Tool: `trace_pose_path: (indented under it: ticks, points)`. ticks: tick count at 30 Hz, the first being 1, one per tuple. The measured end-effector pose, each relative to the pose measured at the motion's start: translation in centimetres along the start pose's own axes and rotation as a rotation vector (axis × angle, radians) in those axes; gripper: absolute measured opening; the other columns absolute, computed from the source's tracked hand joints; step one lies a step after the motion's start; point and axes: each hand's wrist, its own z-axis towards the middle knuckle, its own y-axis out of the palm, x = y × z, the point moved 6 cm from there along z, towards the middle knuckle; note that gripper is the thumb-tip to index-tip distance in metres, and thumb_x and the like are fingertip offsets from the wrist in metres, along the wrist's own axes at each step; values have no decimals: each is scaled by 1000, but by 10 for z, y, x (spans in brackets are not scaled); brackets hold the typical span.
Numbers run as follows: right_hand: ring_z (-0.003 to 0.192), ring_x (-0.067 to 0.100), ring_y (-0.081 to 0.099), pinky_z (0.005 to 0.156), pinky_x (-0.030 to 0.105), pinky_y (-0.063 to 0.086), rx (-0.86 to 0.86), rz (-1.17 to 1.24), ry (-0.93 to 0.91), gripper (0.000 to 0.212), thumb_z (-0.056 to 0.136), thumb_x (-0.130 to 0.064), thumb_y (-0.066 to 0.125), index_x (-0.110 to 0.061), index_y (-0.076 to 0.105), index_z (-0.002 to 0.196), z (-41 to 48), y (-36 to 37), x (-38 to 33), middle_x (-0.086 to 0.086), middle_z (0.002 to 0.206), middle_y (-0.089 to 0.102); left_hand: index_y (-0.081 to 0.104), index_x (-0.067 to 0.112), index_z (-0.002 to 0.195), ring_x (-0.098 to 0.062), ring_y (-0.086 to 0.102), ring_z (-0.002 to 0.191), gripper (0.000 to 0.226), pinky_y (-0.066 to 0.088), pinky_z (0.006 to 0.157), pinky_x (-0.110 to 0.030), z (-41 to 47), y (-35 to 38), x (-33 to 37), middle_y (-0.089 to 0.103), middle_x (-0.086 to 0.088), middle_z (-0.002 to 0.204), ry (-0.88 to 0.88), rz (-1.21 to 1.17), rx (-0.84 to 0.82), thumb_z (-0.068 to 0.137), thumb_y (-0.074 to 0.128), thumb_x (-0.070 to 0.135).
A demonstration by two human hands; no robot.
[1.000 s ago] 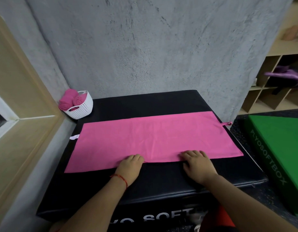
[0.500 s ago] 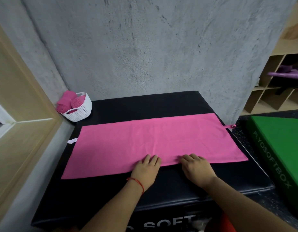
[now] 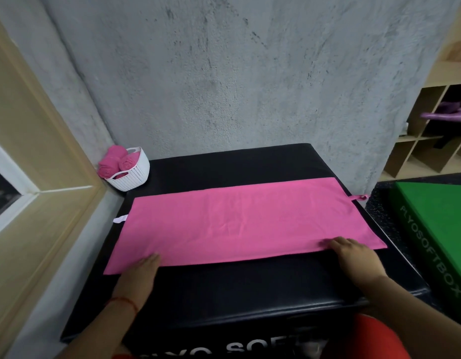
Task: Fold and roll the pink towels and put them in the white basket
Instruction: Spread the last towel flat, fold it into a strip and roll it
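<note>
Flat across black box (image 3: 250, 294): pink towel (image 3: 245, 224), L end at box's left edge. L hand (image 3: 140, 274) & R hand (image 3: 356, 257) lie flat, fingers straight on its near hem, gripping nothing. White basket (image 3: 134, 174) at back-left corner w/ 2 rolls (image 3: 115, 161). Risk: uneven lift skews the fold.

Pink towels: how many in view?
3. One flat towel lies spread on the black box. Two rolled towels sit in the white basket by the box's far left corner. The basket may hide more.
</note>
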Motion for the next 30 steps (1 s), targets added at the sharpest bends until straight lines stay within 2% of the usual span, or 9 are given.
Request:
trace_pose_path:
  ticks: [2, 4, 6, 11, 14, 18, 24, 27, 30]
  points:
    - [93, 21, 73, 69, 38, 57, -4, 35, 36, 59, 85, -9, 66, -43, 67, 133, -5, -5, 15, -10, 107, 69, 66, 34, 103, -18, 67, 102, 20, 53, 94, -30, -15, -9, -19, 70, 9, 115, -52, -56, -51, 101, 54, 19]
    - [86, 25, 72, 65, 40, 57, 13, 45, 37, 59, 80, -4, 67, -37, 72, 129, -8, -9, 20, -5, 97, 68, 45, 41, 77, -12, 57, 70, 41, 47, 66, -27, -17, -20, -22, 63, 10, 81, -50, -113, -18, 87, 68, 8]
    - [77, 28, 70, 59, 41, 58, 78, 38, -3, 54, 69, 1, 72, -26, 77, 116, -13, -12, 18, -2, 86, 65, 40, 40, 76, -9, 49, 63, 54, 38, 59, -26, -24, -28, -18, 56, 11, 71, -25, -116, -28, 74, 72, -4]
    - [70, 32, 59, 62, 45, 52, 264, -22, -63, 29, 75, -24, 47, -15, 70, 91, -43, -30, 21, 1, 77, 60, 59, 28, 79, -20, 61, 67, 41, 49, 58, -32, -48, -36, -37, 60, 7, 75, -7, -32, 57, 65, 74, -7]
    - [73, 31, 56, 66, 47, 49, 332, -48, -67, 27, 78, -29, 47, -17, 66, 93, -61, -42, 23, 0, 80, 58, 65, 28, 92, -23, 64, 75, 17, 55, 75, -42, -62, -39, -52, 65, 8, 84, 36, -44, 193, 85, 54, 16]
    - [76, 30, 54, 65, 45, 45, 424, -79, -79, 25, 78, -32, 46, -17, 62, 92, -81, -54, 29, 0, 83, 58, 59, 25, 92, -18, 55, 76, 17, 41, 80, -36, -83, -64, -52, 63, 3, 81, 113, -111, 436, 91, 43, 20]
    - [76, 33, 60, 65, 43, 42, 405, -95, 36, 26, 83, -32, 44, -16, 60, 96, -94, -52, 47, 4, 87, 62, 54, 28, 104, -21, 53, 80, 24, 31, 68, -36, -100, -65, -68, 53, 5, 95, 225, 11, 434, 85, 45, 18]
    - [73, 34, 59, 64, 45, 43, 423, -108, 41, 26, 84, -30, 44, -14, 61, 93, -93, -58, 50, 6, 83, 60, 56, 19, 117, -21, 47, 87, 45, 37, 75, -35, -101, -81, -55, 50, 0, 103, 372, 71, 555, 77, 40, 4]
    - [74, 35, 58, 64, 45, 41, 441, -103, 51, 24, 84, -28, 44, -14, 61, 91, -85, -67, 53, 7, 85, 61, 54, 35, 105, -18, 51, 84, 40, 49, 78, -31, -88, -91, -70, 55, -1, 97, 195, -5, 564, 85, 66, 2]
